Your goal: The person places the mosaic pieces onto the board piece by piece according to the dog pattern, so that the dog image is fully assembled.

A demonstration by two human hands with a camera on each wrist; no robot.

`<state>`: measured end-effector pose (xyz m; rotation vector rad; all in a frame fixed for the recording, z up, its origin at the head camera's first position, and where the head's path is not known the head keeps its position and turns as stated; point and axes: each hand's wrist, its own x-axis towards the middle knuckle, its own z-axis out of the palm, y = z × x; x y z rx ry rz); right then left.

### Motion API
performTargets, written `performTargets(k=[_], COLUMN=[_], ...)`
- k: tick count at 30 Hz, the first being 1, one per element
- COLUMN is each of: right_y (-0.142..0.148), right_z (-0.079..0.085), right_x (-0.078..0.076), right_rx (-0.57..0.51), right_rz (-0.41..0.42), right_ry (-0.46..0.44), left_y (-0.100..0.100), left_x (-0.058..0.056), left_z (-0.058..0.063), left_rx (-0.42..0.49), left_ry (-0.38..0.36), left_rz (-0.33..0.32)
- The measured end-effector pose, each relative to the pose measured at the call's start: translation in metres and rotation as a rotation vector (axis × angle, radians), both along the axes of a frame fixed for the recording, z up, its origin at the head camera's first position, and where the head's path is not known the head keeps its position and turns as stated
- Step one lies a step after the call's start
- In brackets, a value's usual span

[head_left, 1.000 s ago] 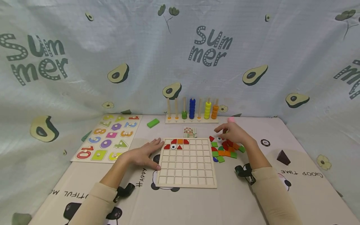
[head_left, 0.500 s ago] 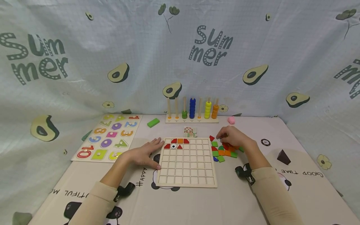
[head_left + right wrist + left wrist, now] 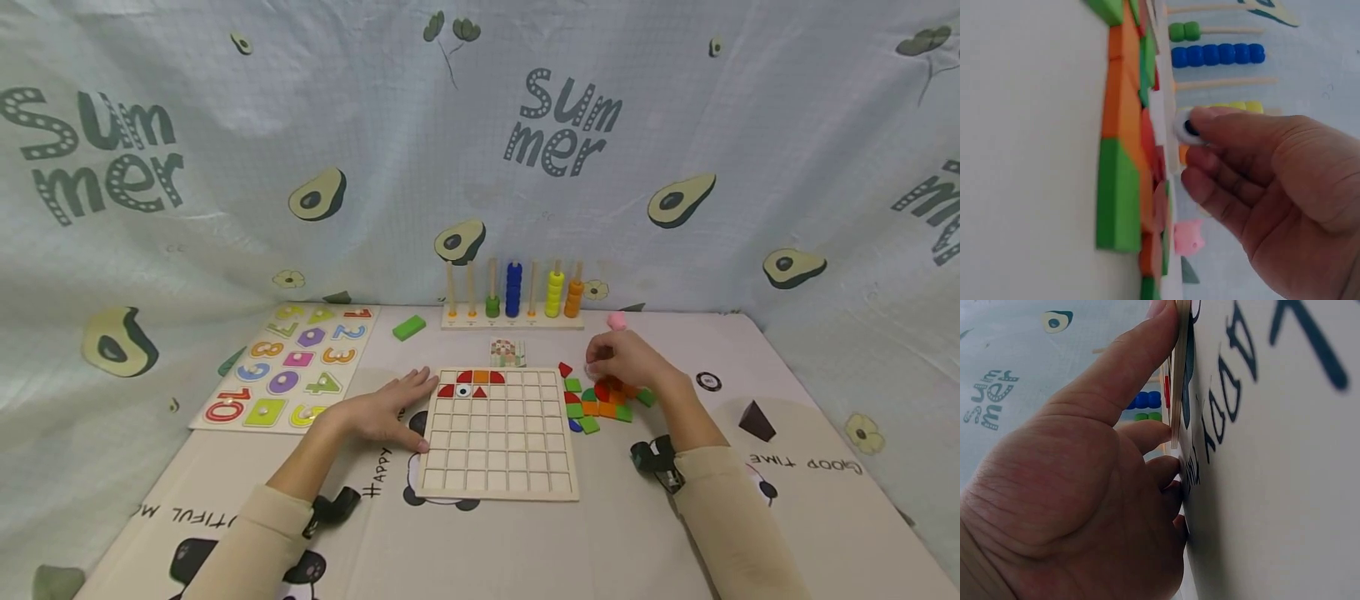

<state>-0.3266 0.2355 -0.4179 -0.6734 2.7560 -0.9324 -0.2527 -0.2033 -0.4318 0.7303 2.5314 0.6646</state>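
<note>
My right hand (image 3: 626, 360) is above the far side of a pile of coloured wooden pieces (image 3: 607, 408). Between thumb and fingers it pinches a white round eye piece with a black dot (image 3: 1186, 127), plain in the right wrist view. At the left edge of a wooden grid board (image 3: 517, 433) rests my left hand (image 3: 386, 410), its thumb and fingertips touching the rim. Red pieces, an orange square (image 3: 480, 377) and another eye piece (image 3: 463, 390) fill a few cells in the board's top left corner.
Behind the board lie a small picture card (image 3: 507, 352) and a bead abacus (image 3: 512, 321). A number puzzle (image 3: 288, 367) and a green block (image 3: 408, 327) are at left. Rightward are a pink pig figure (image 3: 617, 321), a round black-and-white token (image 3: 708, 381) and a dark prism (image 3: 756, 421).
My right hand has come down to the pile, pinched the eye piece and moved back slightly to the right with it. The left hand has stayed at the board.
</note>
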Motion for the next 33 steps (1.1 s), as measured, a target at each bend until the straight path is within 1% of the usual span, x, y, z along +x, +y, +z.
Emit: performTargets(k=[3,7,9,13,15,16,20,22,26,29,33], right_y=[-0.008,-0.031,-0.046,-0.076,-0.090,-0.096,-0.119,-0.128,-0.140,-0.144,-0.147], right_z=[0.008,0.020,0.025,0.029,0.028,0.027,0.020,0.016,0.008,0.006,0.007], right_x=[-0.001,0.000,-0.001,-0.003,-0.004,-0.004,-0.003,-0.002,0.003,0.007,0.011], right_rx=[-0.089,-0.199,-0.240,-0.267,-0.255,-0.241,-0.181,-0.151,-0.079,-0.001,0.084], right_rz=[0.004,0.024,0.048,0.144,0.201,0.232,0.332,0.356,0.360,0.349,0.322], right_ry=[0.007,-0.032,-0.069,-0.144,-0.165,-0.162,-0.109,-0.082,-0.076,-0.044,0.025], left_y=[0.000,-0.001,-0.001,-0.001,-0.001,-0.001,-0.001,-0.001,-0.001,-0.001,-0.001], left_x=[0.000,0.001,0.001,0.000,-0.001,-0.001,-0.001,-0.002,-0.002,-0.002,-0.001], left_z=[0.001,0.001,0.001,-0.001,-0.001,-0.002,0.000,-0.001,-0.001,-0.001,0.000], left_rx=[0.001,0.000,0.001,-0.003,-0.003,-0.005,-0.009,-0.015,-0.022,-0.022,-0.015], left_ry=[0.000,-0.002,-0.004,0.002,0.004,0.006,0.007,0.007,0.002,-0.001,0.001], left_rz=[-0.002,-0.002,-0.004,-0.007,-0.008,-0.009,-0.012,-0.013,-0.010,-0.006,-0.007])
